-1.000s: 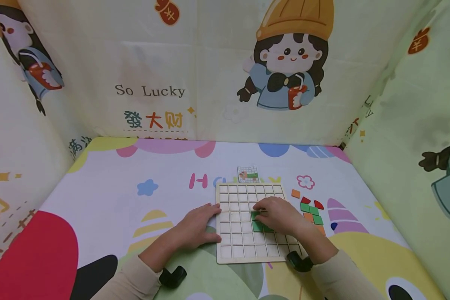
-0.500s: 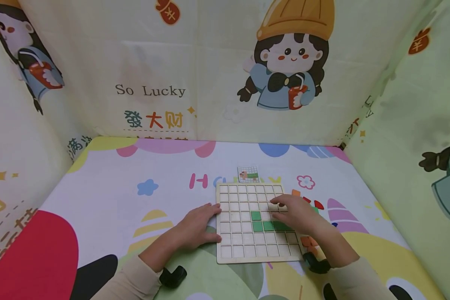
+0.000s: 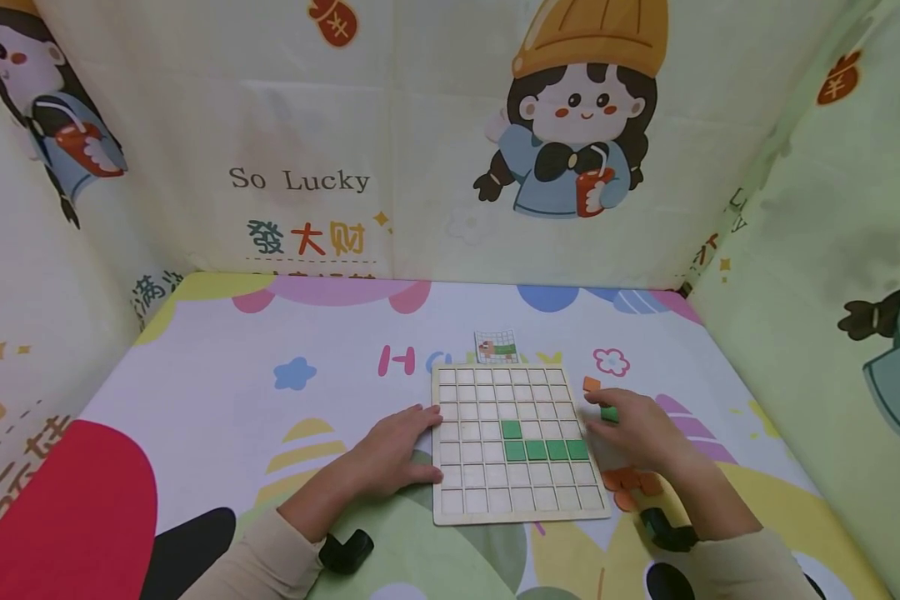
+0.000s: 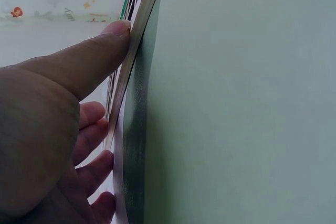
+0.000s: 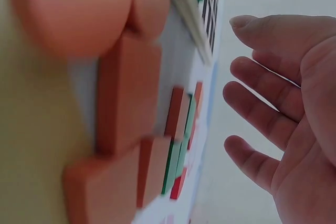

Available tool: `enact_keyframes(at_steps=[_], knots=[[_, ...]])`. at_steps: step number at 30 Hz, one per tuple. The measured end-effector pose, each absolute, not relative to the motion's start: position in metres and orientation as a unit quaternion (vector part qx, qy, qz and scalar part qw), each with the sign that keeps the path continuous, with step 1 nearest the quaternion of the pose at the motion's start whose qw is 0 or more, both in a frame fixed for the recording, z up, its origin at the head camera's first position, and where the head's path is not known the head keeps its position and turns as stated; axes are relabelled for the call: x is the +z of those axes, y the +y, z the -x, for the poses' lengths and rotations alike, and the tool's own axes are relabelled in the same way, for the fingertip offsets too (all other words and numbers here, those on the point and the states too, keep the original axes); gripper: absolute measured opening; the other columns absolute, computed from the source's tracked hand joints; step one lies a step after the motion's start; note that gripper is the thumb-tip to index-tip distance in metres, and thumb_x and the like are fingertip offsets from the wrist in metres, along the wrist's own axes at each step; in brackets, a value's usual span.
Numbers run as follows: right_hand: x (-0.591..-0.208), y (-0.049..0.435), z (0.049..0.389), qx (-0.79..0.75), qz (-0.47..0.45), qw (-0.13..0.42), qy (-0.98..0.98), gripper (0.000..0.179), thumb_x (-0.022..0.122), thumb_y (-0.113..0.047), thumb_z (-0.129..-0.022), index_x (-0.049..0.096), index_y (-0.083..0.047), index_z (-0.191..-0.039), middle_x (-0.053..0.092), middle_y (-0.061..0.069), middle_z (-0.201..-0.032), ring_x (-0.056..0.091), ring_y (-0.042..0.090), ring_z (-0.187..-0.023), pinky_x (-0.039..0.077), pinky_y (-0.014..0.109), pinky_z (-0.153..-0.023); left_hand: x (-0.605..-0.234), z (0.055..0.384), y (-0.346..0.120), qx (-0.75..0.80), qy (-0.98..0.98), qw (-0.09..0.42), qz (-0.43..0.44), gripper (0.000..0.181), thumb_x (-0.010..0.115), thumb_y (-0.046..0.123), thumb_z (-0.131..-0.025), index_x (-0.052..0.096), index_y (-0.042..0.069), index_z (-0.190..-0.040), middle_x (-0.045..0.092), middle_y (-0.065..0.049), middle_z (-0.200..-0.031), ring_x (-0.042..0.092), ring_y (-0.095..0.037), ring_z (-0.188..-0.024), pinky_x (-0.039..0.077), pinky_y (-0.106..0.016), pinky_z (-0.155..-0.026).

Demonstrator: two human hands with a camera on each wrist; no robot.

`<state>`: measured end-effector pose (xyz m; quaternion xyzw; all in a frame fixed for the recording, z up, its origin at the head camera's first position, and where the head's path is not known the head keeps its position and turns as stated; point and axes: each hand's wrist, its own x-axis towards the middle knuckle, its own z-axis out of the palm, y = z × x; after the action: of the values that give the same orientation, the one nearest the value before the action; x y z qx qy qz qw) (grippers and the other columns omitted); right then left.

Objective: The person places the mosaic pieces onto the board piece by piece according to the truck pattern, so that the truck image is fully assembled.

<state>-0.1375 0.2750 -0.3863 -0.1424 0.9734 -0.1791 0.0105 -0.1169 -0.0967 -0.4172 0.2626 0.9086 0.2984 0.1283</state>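
Lower centre: I am seeing the left hand (image 3: 392, 454) touching the board (image 3: 476, 477), fingers apart; lower right: the right hand (image 3: 639, 429) is hovering, probably, by tiles (image 3: 609, 414), fingers apart.

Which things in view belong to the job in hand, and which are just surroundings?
Belongs to the job:
grid board
green tiles set in it
loose pieces to its right
small printed card behind it, probably the pattern
left hand, right hand

Just around it:
printed tablecloth
cartoon backdrop
black wrist gear

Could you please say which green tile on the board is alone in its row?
The upper-left green tile; the other four share the row below.
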Motion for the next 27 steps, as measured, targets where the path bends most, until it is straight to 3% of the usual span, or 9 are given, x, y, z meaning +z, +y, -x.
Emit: enact_keyframes(at_steps=[9,15,27], knots=[[-0.387,0.295,0.136,-0.17,0.125,0.033,0.977,0.04,0.074,-0.021,-0.089,0.067,-0.001,-0.124,0.065,0.022,-0.122,0.058,0.044,-0.11,0.048,0.062,-0.092,-0.418,0.117,-0.097,0.299,0.909,0.131,-0.259,0.073,0.079,0.031,-0.086,0.047,0.002,-0.145,0.041,-0.011,-0.155,0.032,-0.038,-0.143,0.03,-0.055,-0.113],[-0.387,0.301,0.137,-0.165,0.124,0.05,0.977,0.042,0.075,-0.025,-0.089,0.068,-0.002,-0.124,0.065,0.023,-0.117,0.059,0.04,-0.1,0.051,0.059,-0.086,-0.417,0.117,-0.097,0.299,0.91,0.129,-0.258,0.073,0.079,0.031,-0.086,0.047,0.002,-0.145,0.041,-0.01,-0.155,0.032,-0.037,-0.144,0.03,-0.054,-0.113],[-0.392,0.29,0.138,-0.148,0.13,0.063,0.978,0.044,0.076,-0.025,-0.088,0.068,0.001,-0.124,0.067,0.02,-0.113,0.059,0.039,-0.099,0.051,0.058,-0.087,-0.417,0.116,-0.097,0.302,0.908,0.127,-0.261,0.072,0.078,0.031,-0.087,0.047,0.002,-0.145,0.042,-0.01,-0.154,0.032,-0.036,-0.144,0.029,-0.054,-0.114]])
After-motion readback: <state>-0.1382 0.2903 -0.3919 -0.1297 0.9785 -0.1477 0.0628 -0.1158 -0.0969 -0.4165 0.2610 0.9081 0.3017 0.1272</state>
